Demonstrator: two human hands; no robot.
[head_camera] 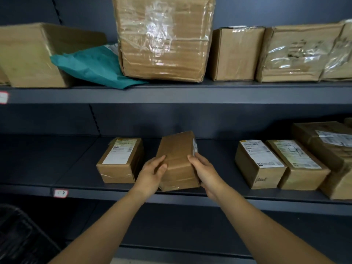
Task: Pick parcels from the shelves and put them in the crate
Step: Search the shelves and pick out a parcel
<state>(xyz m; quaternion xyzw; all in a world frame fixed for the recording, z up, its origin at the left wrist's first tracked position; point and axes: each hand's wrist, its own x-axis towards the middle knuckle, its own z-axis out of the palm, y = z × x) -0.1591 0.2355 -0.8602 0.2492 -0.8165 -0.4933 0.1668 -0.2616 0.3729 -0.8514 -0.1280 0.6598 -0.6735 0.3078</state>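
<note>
A small brown cardboard parcel [178,159] is tilted up on the middle shelf [76,168], its label turned to the right side. My left hand [152,173] holds its left edge with thumb on top, and my right hand [204,171] grips its right edge. A labelled parcel [121,161] lies just to the left. Two more labelled parcels [258,164] [300,164] lie to the right. A dark crate [21,237] shows at the lower left corner.
The upper shelf [171,92] carries a large taped box [163,37], a teal mailer bag [97,65], and several brown boxes. A bigger parcel [331,153] stands at the far right of the middle shelf. A tag [60,193] marks the shelf edge.
</note>
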